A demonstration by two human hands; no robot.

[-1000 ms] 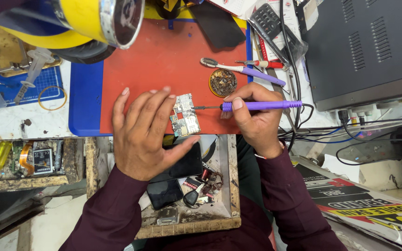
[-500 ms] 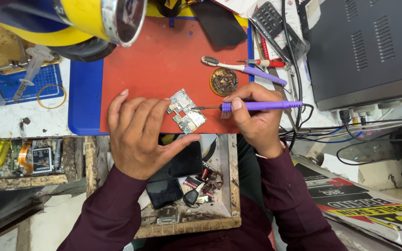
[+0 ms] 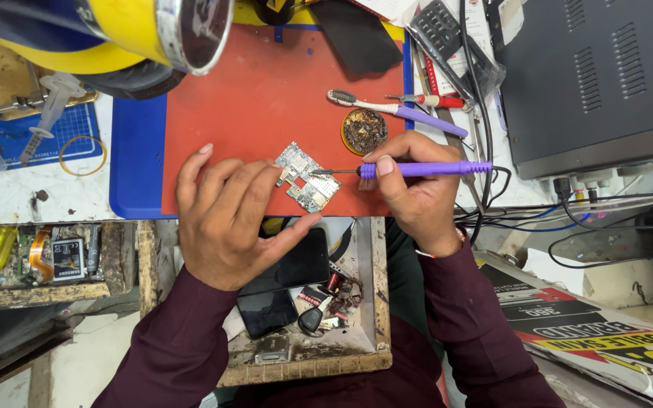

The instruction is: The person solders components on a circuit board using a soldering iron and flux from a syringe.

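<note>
A small silver circuit board (image 3: 307,176) lies on the red mat (image 3: 266,98). My left hand (image 3: 228,215) rests on the mat with its fingertips pinning the board's left side. My right hand (image 3: 413,189) grips a purple soldering iron (image 3: 425,169), held level, and its metal tip touches the board's right edge. Both arms wear dark maroon sleeves.
A round tin of brown flux (image 3: 364,130), a purple-handled brush (image 3: 394,109) and a red screwdriver (image 3: 428,100) lie behind my right hand. A grey box (image 3: 598,75) with cables stands right. A yellow lamp head (image 3: 153,34) hangs top left. An open wooden drawer (image 3: 296,302) holds phones and parts.
The board has turned and shifted a little right under my left fingers. The iron's tip stays on it; my right hand has hardly moved.
</note>
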